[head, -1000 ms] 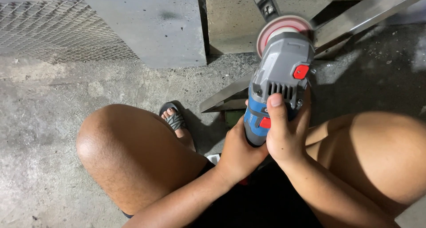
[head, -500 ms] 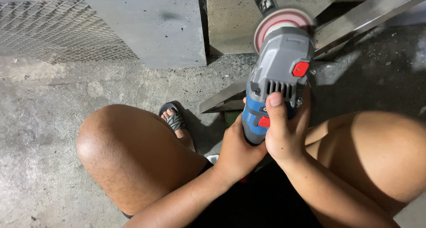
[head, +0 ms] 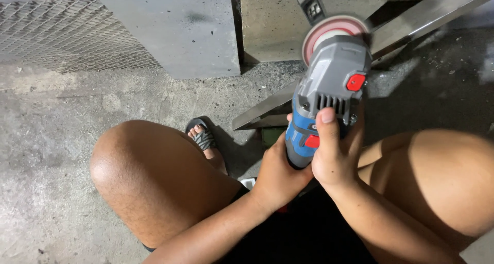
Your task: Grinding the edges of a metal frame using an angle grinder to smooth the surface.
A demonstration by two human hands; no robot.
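Note:
I hold a grey and blue angle grinder (head: 329,84) upright between my knees. Its reddish flap disc (head: 329,30) sits against a long steel bar (head: 411,25) that slants up to the right. My right hand (head: 334,153) wraps the grinder's body from the right, thumb lying on the blue part beside a red switch. My left hand (head: 278,174) grips the grinder's lower end from the left. A second steel piece (head: 260,115) lies on the floor just below the tool.
I squat on a rough concrete floor (head: 62,140), my left knee (head: 139,166) and right knee (head: 442,171) to either side. My left foot in a grey sandal (head: 203,138) rests ahead. An expanded metal mesh sheet (head: 62,32) and grey metal plates (head: 195,27) lie beyond.
The grinder has shifted slightly up and left along the steel bar. Both hands keep the same grip.

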